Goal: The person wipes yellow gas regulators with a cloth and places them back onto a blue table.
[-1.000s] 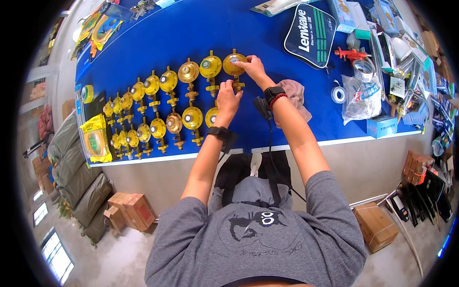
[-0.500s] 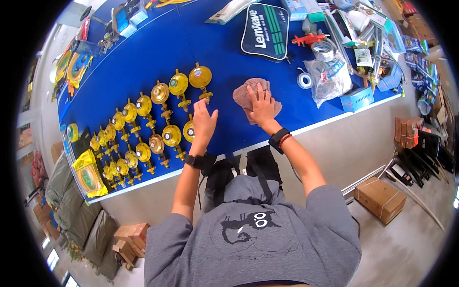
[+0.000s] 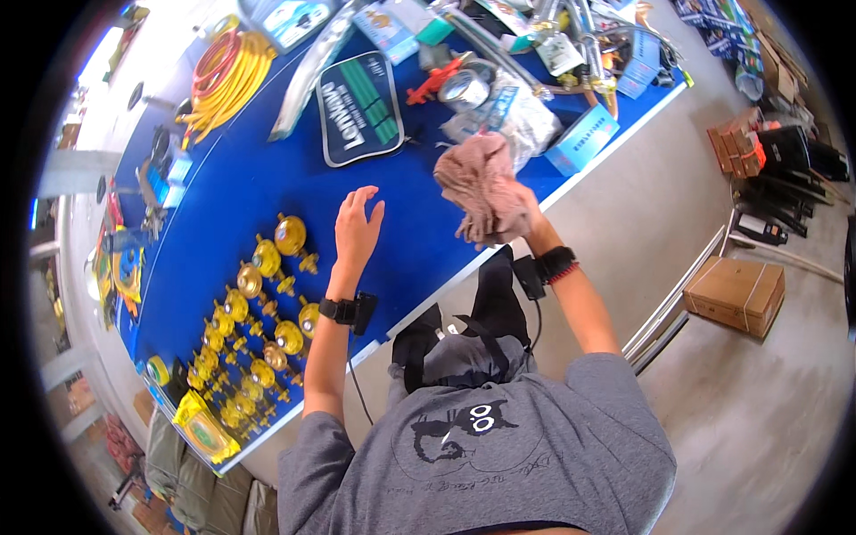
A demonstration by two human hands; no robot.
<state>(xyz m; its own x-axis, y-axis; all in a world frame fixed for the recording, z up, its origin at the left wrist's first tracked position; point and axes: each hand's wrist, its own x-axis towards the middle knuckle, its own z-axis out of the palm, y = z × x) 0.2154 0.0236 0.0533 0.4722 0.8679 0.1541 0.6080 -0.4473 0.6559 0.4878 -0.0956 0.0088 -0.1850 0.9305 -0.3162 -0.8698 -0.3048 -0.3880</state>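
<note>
Right hand [image 3: 517,209] closed in a grip on a bunched pinkish cloth [image 3: 481,183], lifted above the blue tabletop [image 3: 250,187] near its right edge. Cloth judged light, soft, limp; best gathered at mid-bunch. Left hand [image 3: 357,234] open, fingers spread, palm down, just right of the yellow regulators [image 3: 267,312].

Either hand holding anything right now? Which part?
The right hand grips a pinkish cloth, bunched at its lower end. The left hand is open over the blue table, holding nothing.
</note>
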